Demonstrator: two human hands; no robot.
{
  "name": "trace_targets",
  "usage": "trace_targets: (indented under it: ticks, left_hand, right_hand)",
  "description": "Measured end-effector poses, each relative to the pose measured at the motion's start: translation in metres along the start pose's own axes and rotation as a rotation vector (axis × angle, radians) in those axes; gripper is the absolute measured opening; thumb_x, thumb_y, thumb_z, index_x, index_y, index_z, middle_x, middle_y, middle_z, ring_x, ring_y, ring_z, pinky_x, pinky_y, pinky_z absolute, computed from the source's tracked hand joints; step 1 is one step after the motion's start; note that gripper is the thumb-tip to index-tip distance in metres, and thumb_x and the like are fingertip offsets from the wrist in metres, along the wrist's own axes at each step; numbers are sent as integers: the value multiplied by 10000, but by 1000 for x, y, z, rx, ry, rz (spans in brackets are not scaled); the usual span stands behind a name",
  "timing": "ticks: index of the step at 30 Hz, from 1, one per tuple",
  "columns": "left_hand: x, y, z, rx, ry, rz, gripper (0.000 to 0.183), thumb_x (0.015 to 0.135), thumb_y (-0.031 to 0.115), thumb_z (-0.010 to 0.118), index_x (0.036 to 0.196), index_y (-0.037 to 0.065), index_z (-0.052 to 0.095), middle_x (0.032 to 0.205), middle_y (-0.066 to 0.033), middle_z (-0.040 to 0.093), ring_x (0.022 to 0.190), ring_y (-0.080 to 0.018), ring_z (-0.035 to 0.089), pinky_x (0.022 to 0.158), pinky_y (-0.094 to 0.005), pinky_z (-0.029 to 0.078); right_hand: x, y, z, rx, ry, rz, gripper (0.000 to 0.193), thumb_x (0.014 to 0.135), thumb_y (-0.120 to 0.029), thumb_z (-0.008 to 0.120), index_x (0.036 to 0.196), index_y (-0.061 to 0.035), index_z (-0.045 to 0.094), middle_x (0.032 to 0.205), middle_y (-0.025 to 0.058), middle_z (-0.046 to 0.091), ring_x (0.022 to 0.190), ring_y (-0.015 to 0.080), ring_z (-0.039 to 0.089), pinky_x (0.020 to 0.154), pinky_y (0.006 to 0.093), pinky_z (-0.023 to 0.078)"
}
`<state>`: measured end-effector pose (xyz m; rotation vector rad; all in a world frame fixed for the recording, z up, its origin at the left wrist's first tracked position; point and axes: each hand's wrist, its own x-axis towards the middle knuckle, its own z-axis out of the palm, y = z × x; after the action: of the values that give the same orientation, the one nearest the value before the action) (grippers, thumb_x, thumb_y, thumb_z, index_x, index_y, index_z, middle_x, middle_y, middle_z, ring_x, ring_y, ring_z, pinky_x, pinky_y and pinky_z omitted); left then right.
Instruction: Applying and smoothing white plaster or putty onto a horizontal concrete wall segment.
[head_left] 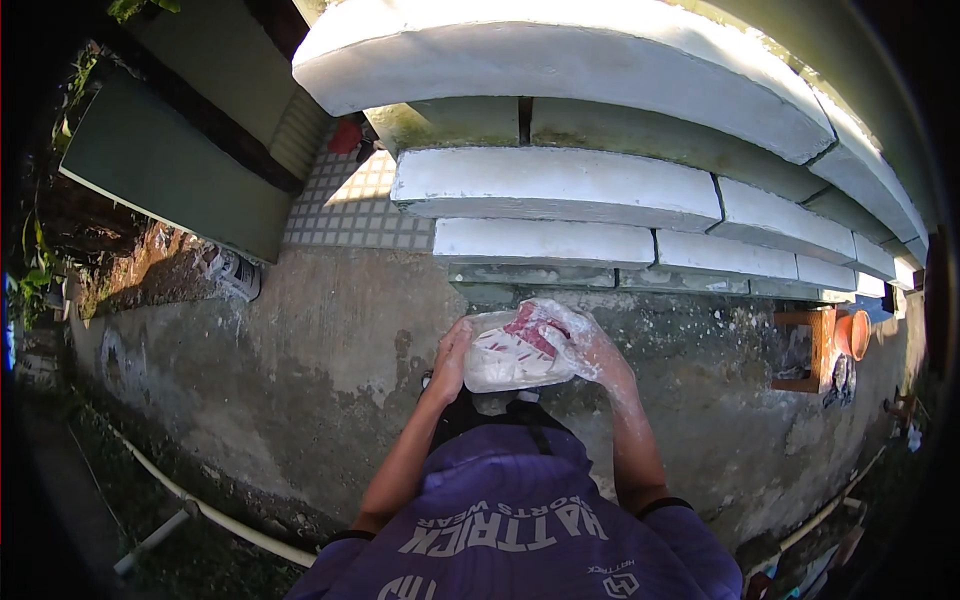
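Observation:
In front of my torso I hold a shallow, clear-sided plastic container (485,378) with rounded corners. Whitish matter shows in it, with a red-and-white patch (530,332) towards its upper right; whether that patch is a cloth, a wrapper or a print I cannot make out. My left hand (453,358) is closed on the container's left side. White paint or paste coats my right hand (592,350), which grips the right side, its fingers lying over the edge near the red patch. Its fingertips blend with the white matter.
White-topped wall ledges (560,182) rise in steps ahead. An orange-brown stool (822,350) and a round orange pot (853,334) stand at the right. A paint-smeared bucket (235,275) lies at the left by a green panel (175,170). A pale pipe (205,508) runs low behind.

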<state>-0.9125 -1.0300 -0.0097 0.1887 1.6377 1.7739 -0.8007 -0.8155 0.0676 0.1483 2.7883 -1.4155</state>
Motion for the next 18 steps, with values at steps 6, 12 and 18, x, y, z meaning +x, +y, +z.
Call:
trace_targets:
  ticks: [6,12,18]
  left_hand:
    - [-36,-14,-10,-126,59,39,408,1000,326,398,1212,2,526,1118,-69,582,1020,-132,531,919,-276,410]
    - [-68,-33,-39,-273,179,-38,390,1003,312,390,1172,-8,534,1098,-83,578,975,-148,551,900,-281,426]
    - [-96,-26,-74,58,154,77,382,1003,295,373,1103,-18,567,1000,-76,599,955,-142,549,872,-278,430]
  right_hand:
    - [-21,14,17,779,464,158,405,900,-95,577,1275,16,470,1205,91,575,1068,155,553,932,281,422]
    - [-47,8,76,1205,782,236,335,909,-68,553,1233,-25,483,1118,37,581,1031,88,546,908,285,455]
    - [-66,-44,136,136,587,172,232,899,-57,535,1121,9,544,1024,149,615,967,252,594,881,340,447]
